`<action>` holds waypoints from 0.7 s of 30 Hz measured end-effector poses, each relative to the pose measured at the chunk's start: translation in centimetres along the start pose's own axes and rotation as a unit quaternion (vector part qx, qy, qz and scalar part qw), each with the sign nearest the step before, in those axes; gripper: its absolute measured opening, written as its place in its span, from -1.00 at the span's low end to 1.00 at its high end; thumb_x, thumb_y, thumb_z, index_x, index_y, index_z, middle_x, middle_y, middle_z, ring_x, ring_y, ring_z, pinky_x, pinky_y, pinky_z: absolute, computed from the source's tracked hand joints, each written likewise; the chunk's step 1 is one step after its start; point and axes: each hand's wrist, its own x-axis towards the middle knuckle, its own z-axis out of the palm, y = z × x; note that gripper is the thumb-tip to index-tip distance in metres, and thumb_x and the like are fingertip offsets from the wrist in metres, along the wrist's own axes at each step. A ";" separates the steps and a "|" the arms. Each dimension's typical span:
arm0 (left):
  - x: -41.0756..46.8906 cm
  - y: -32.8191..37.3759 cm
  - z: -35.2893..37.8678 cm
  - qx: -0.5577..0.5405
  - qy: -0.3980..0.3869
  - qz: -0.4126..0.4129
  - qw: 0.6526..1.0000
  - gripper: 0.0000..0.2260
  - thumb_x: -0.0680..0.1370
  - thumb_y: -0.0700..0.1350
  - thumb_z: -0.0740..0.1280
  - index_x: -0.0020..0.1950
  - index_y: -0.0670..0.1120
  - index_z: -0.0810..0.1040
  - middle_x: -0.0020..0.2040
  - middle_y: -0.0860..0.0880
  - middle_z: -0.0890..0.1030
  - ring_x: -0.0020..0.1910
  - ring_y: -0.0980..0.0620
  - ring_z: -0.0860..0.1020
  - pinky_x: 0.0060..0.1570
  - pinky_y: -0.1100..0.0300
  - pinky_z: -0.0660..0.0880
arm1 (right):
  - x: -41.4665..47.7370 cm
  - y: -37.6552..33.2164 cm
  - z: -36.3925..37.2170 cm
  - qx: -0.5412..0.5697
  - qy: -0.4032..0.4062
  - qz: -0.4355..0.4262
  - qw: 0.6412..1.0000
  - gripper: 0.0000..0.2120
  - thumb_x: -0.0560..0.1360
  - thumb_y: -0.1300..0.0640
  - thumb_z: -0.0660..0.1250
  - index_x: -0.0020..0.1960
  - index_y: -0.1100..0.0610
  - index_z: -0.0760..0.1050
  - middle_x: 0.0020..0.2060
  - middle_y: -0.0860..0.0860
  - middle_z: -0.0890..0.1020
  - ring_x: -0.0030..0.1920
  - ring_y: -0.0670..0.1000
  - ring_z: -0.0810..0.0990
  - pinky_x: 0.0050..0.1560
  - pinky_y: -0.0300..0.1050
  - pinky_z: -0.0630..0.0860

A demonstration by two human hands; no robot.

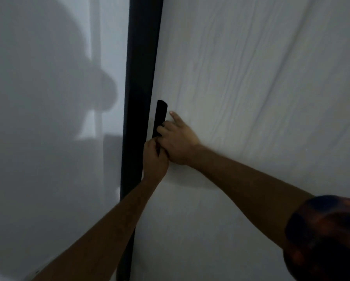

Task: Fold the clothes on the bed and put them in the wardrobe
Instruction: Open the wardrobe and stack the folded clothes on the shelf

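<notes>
A pale wall [38, 138] fills the left, with a large soft shadow [54, 74] across it; just right of it a dark strip [141, 67] runs from top to bottom, and I cannot tell whether it is an open gap or a black edge. The left hand [154, 159] reaches up across this strip, its fingers [151, 141] curled round the lower part of the black handle [161, 112]. The handle stands upright on the wardrobe door [251, 88], close to the door's left edge. The right hand [179, 141] sits just above and touching the left hand, most of its fingers [162, 129] hooked over the handle, the index finger [175, 118] straight along the door. The door, pale with faint wood grain, fills the right; a dark patterned sleeve [328, 240] shows at lower right.
</notes>
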 end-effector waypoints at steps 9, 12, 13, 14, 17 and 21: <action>0.8 -0.3 0.9 -0.041 0.007 -0.013 0.999 -0.93 0.62 -0.12 0.23 -0.03 -0.08 0.48 -0.11 -0.12 0.58 -0.16 -0.05 0.56 -0.17 0.05 0.48 | 1.1 0.9 -0.8 -0.031 -0.026 0.019 0.999 -0.62 0.61 -0.02 0.16 0.36 0.06 0.52 0.36 0.07 0.47 0.49 0.17 0.29 0.58 0.26 -0.15; 1.7 -0.7 -0.2 -0.063 -0.040 -0.073 0.995 -0.82 0.62 -0.13 0.26 -0.07 -0.22 0.52 -0.19 -0.17 0.58 -0.21 -0.06 0.54 -0.19 0.01 0.45 | 2.1 0.7 -1.7 -0.056 -0.072 0.037 0.995 -0.61 0.64 -0.06 0.11 0.35 0.04 0.52 0.33 0.04 0.49 0.42 0.12 0.35 0.56 0.29 -0.20; 1.9 -0.6 -0.5 -0.078 -0.053 -0.092 0.991 -0.81 0.61 -0.11 0.27 -0.04 -0.24 0.53 -0.17 -0.20 0.58 -0.19 -0.06 0.55 -0.17 -0.01 0.46 | 2.6 0.4 -2.2 -0.073 -0.095 0.045 0.992 -0.60 0.65 -0.08 0.11 0.38 0.03 0.50 0.36 0.04 0.48 0.43 0.12 0.34 0.55 0.30 -0.21; 2.0 -0.5 -0.9 -0.094 -0.065 -0.111 0.987 -0.82 0.60 -0.09 0.27 -0.03 -0.21 0.55 -0.12 -0.23 0.60 -0.16 -0.05 0.56 -0.13 -0.01 0.48 | 3.1 0.1 -2.8 -0.093 -0.123 0.052 0.987 -0.58 0.65 -0.12 0.11 0.42 0.02 0.47 0.40 0.05 0.45 0.46 0.13 0.32 0.54 0.31 -0.23; 1.8 0.1 -1.4 -0.157 -0.069 -0.165 0.971 -0.85 0.66 -0.25 0.22 -0.01 -0.07 0.55 -0.11 -0.09 0.60 -0.20 0.16 0.59 -0.13 0.19 0.53 | 4.4 -1.2 -3.8 -0.135 -0.199 0.069 0.968 -0.52 0.64 -0.16 0.18 0.48 0.04 0.40 0.48 0.10 0.39 0.50 0.18 0.25 0.53 0.33 -0.20; 1.2 0.8 -1.3 -0.158 -0.090 -0.171 0.968 -0.80 0.64 -0.31 0.22 -0.05 -0.06 0.55 -0.11 -0.14 0.58 -0.14 0.01 0.56 -0.15 0.20 0.50 | 4.3 -1.3 -3.7 -0.123 -0.196 0.095 0.968 -0.55 0.62 -0.12 0.24 0.44 0.05 0.45 0.46 0.13 0.41 0.49 0.19 0.27 0.58 0.27 -0.06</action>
